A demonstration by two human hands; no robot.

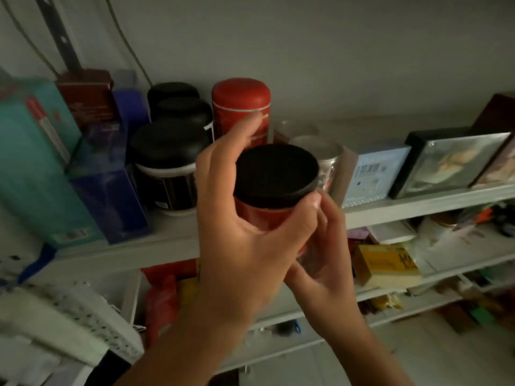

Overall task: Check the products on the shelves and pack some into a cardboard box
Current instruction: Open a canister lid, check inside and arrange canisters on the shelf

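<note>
A red jar with a black lid (276, 174) is held in the air in front of the top shelf (418, 203). My left hand (239, 246) grips the jar's body from the left, fingers curled behind it and thumb across the front. My right hand (323, 252) holds the jar's lower right side, its fingers wrapped round from below. On the shelf behind stand a tall red canister (241, 107) and three black-lidded jars (167, 151). No cardboard box is in view.
Teal (33, 162) and blue boxes (111, 196) stand at the shelf's left. Clear cups, a pale blue box (373, 176) and a black-framed box (446, 162) sit to the right. Lower shelves hold a yellow box (387, 263) and mixed packets. A white basket (69, 316) is at lower left.
</note>
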